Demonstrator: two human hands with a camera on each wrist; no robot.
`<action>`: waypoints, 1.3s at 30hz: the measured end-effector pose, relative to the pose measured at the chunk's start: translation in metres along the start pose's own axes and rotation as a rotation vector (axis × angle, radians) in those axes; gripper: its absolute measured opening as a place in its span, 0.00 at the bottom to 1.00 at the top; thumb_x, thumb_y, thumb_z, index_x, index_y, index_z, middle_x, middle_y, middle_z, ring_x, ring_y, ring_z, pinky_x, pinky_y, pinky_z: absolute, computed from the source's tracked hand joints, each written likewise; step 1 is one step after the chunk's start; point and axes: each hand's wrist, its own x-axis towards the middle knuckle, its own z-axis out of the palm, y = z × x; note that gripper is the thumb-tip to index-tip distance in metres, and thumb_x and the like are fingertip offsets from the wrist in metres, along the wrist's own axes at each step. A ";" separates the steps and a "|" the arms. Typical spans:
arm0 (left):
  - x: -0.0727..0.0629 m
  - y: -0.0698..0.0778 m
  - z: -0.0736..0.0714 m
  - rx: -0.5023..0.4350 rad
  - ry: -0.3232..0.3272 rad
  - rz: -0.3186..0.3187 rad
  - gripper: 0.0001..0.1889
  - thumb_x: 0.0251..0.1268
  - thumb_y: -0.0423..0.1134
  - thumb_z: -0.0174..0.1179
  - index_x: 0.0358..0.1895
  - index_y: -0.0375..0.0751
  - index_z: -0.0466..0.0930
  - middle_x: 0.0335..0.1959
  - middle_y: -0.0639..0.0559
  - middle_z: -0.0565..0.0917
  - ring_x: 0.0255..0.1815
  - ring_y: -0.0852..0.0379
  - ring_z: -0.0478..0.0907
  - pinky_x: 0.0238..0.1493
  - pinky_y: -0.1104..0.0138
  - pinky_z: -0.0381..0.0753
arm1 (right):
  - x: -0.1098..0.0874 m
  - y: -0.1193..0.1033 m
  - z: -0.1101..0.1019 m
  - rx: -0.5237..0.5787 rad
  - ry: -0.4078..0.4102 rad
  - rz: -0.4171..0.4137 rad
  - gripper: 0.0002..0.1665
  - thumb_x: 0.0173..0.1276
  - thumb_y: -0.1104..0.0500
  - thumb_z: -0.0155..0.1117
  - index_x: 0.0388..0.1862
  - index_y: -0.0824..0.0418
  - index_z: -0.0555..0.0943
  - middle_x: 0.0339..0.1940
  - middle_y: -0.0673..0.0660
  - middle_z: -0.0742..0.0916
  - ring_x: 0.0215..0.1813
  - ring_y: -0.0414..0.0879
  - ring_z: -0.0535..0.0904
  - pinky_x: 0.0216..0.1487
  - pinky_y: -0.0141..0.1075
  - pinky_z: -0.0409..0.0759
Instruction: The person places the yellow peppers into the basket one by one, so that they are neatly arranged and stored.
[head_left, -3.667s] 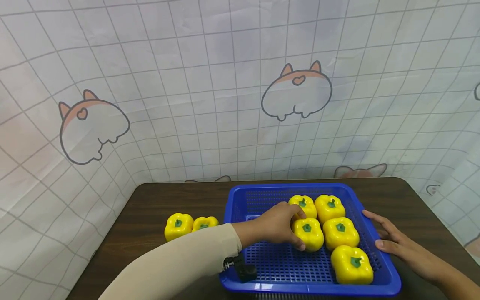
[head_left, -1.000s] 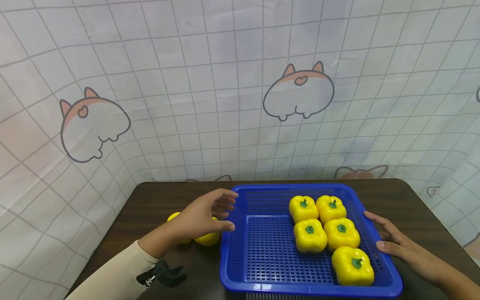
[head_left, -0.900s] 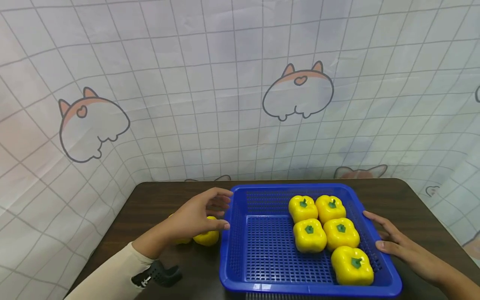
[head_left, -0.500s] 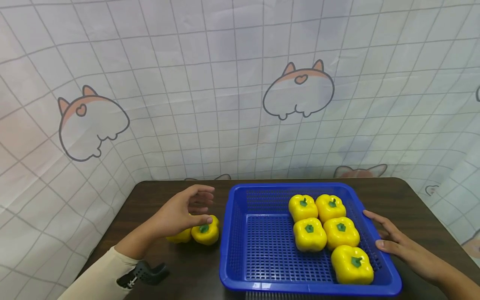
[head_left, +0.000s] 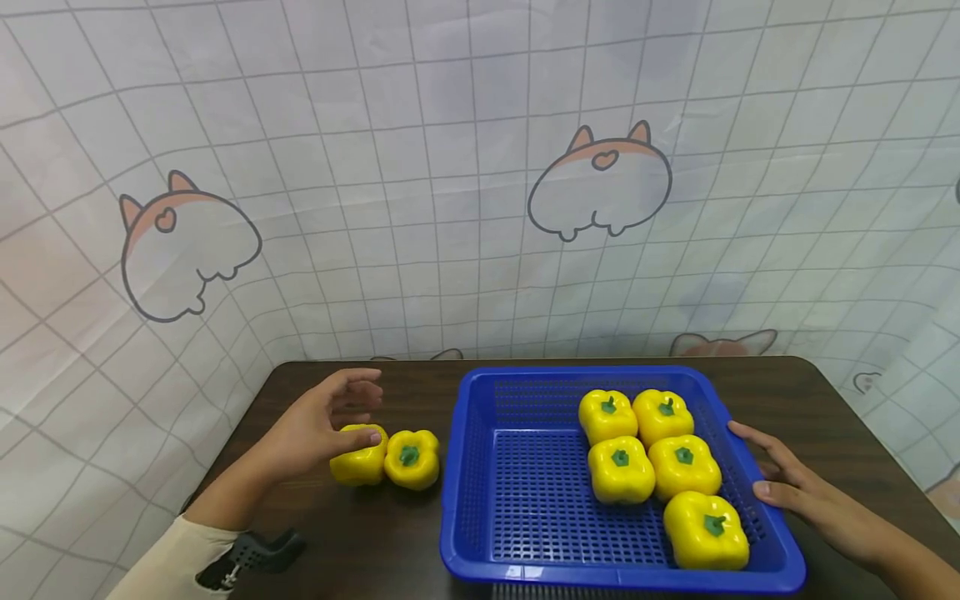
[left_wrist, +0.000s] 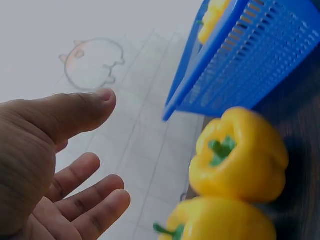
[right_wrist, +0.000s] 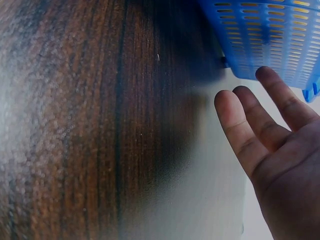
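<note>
My left hand [head_left: 315, 429] hovers over the left part of the table with its fingers spread and nothing between them. Just beneath and beside it lie two yellow bell peppers, the nearer one [head_left: 358, 467] partly covered by the thumb, the other [head_left: 412, 462] showing its green stem. In the left wrist view both peppers, front [left_wrist: 240, 155] and lower [left_wrist: 225, 222], sit apart from the hand. A blue perforated basket [head_left: 570, 575] holds several more bell peppers [head_left: 621, 475] along its right side. My right hand [head_left: 798, 483] has thumb and fingertips at the basket's right rim, fingers extended.
Under everything is a dark wood-grain table [head_left: 390, 542]. Behind it hangs a white grid-patterned cloth [head_left: 450, 208] with cartoon animal prints. A dark strap-mounted device [head_left: 255, 554] sits on my left wrist.
My left hand let go of a pepper in the basket, withdrew over the left rim, and moved on left above the two table peppers. The right hand has stayed at the rim.
</note>
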 end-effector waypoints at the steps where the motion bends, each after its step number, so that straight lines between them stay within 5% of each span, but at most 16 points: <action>1: -0.002 -0.002 -0.002 0.002 0.004 -0.004 0.40 0.59 0.45 0.76 0.73 0.47 0.65 0.63 0.46 0.77 0.64 0.46 0.77 0.64 0.57 0.78 | 0.000 0.000 0.000 0.002 -0.002 -0.001 0.39 0.83 0.60 0.36 0.85 0.43 0.37 0.72 0.84 0.55 0.62 0.42 0.76 0.53 0.45 0.85; 10: -0.017 -0.024 -0.018 0.078 0.040 -0.013 0.43 0.59 0.42 0.77 0.75 0.48 0.63 0.64 0.46 0.77 0.65 0.43 0.76 0.63 0.54 0.78 | 0.000 -0.001 0.000 0.002 -0.002 0.003 0.39 0.83 0.60 0.36 0.85 0.42 0.38 0.72 0.84 0.56 0.62 0.43 0.77 0.52 0.45 0.85; 23: -0.029 -0.054 -0.019 0.115 -0.089 -0.147 0.46 0.59 0.44 0.76 0.79 0.44 0.60 0.77 0.41 0.66 0.74 0.34 0.64 0.66 0.38 0.70 | 0.000 -0.001 -0.001 0.010 -0.007 0.010 0.39 0.83 0.59 0.36 0.85 0.42 0.37 0.73 0.84 0.54 0.62 0.41 0.76 0.52 0.46 0.85; 39: -0.026 -0.069 -0.013 0.110 -0.205 -0.121 0.45 0.60 0.36 0.74 0.78 0.36 0.59 0.77 0.37 0.63 0.72 0.31 0.66 0.65 0.42 0.73 | -0.001 -0.002 0.000 0.000 0.003 0.008 0.38 0.83 0.59 0.36 0.85 0.42 0.38 0.73 0.84 0.54 0.62 0.41 0.76 0.52 0.46 0.85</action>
